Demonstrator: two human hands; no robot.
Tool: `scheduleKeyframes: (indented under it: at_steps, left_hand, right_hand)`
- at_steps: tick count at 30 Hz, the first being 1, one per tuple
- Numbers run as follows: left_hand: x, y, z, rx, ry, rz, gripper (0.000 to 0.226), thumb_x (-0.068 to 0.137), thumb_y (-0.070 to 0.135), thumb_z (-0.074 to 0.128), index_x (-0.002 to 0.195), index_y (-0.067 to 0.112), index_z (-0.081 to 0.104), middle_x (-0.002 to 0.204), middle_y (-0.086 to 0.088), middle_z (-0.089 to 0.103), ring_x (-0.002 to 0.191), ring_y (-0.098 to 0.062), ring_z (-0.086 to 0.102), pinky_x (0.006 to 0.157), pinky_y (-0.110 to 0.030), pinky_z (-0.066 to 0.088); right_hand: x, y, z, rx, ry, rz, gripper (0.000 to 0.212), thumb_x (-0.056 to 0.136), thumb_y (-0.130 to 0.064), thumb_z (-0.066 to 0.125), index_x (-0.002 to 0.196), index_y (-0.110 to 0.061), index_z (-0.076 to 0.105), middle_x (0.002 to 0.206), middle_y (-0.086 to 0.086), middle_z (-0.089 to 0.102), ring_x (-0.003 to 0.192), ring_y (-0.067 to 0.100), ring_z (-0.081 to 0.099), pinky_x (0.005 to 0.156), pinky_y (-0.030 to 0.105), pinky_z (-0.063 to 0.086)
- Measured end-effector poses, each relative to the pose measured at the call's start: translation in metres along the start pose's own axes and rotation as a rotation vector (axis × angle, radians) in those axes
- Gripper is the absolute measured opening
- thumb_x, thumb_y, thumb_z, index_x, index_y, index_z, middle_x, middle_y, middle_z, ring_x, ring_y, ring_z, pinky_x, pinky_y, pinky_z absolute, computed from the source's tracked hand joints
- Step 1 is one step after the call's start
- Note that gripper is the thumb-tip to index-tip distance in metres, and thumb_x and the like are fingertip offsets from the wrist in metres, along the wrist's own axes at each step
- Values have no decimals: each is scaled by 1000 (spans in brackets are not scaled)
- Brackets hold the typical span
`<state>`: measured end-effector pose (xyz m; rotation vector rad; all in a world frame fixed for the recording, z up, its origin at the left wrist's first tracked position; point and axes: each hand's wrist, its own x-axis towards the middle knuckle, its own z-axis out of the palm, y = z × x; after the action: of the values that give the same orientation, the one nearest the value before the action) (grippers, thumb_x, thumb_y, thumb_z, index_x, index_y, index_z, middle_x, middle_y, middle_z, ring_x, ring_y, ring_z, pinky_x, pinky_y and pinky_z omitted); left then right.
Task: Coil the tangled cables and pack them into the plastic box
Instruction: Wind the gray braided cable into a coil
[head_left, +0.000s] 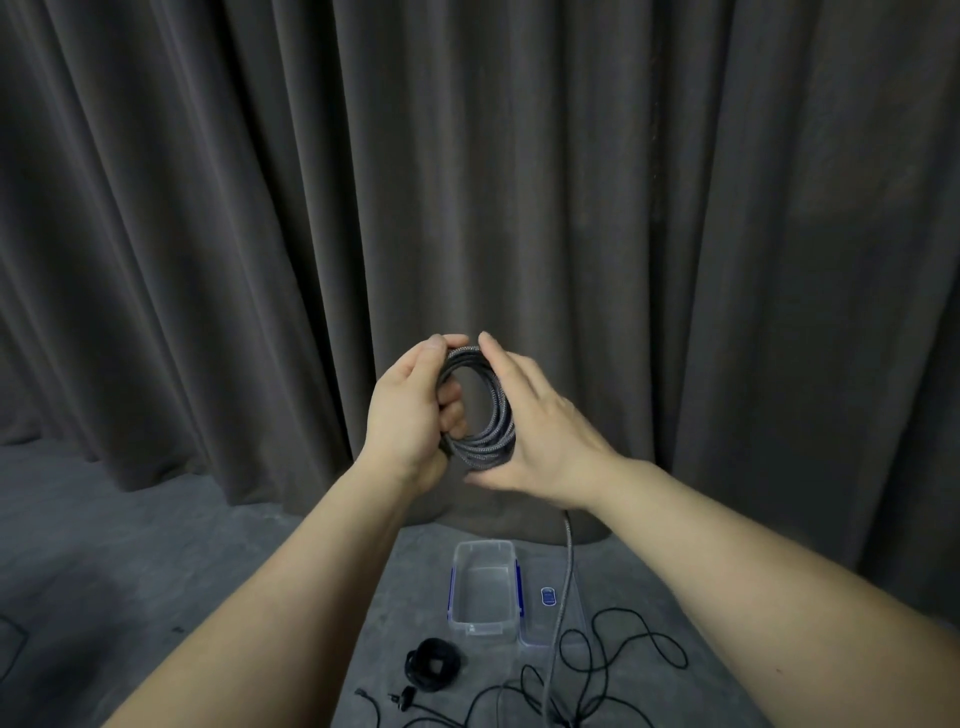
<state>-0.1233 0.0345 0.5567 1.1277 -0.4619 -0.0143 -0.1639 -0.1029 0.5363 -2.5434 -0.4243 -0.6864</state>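
Note:
I hold a coil of grey braided cable (488, 431) up in front of the curtain. My left hand (410, 415) grips the coil's left side with fingers through the ring. My right hand (535, 431) presses against its right side, thumb under the bottom. The cable's loose tail (566, 587) hangs down from under my right wrist to the floor. Below stands the clear plastic box (457, 577) with blue clips, open and with nothing inside. A coiled black cable (432, 666) lies in front of the box. A thin black cable (623, 654) sprawls loose at the right.
The box's clear lid (548, 597) with a blue label lies right of the box. A black plug (405, 695) and more black cable lie near the bottom edge. A dark curtain (675, 234) hangs behind, over grey floor (130, 530).

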Motion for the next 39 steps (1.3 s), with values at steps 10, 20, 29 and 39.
scheduleKeyframes:
  at_steps: [10,20,29,39]
  left_hand:
    - [1,-3,-8,127,33,54,33,103,28,40,88,18,67,54,0,35,40,-11,29,43,-23,28]
    - [-8,-20,1,343,101,262,27,102,24,44,97,17,70,60,14,56,58,-6,50,60,-24,41]
    - [-3,-17,0,226,69,209,19,100,20,51,102,13,68,52,14,47,48,-2,40,52,-21,33]
    - [-2,-10,-1,57,-38,95,24,102,19,44,104,9,66,54,2,28,41,-6,23,37,-18,23]
  right_hand:
    - [2,1,-7,26,-79,25,125,61,-34,88,151,-40,2,144,-5,30,133,17,41,108,26,35]
    - [5,1,1,-90,-26,101,123,55,-49,87,151,-30,13,139,0,41,124,27,49,99,38,45]
    - [1,0,1,-30,-2,70,131,63,-49,84,148,-43,-15,153,0,28,134,25,41,105,36,41]
    - [2,12,-5,-19,12,-68,122,62,-45,86,152,-35,4,148,-3,41,133,16,42,107,21,35]
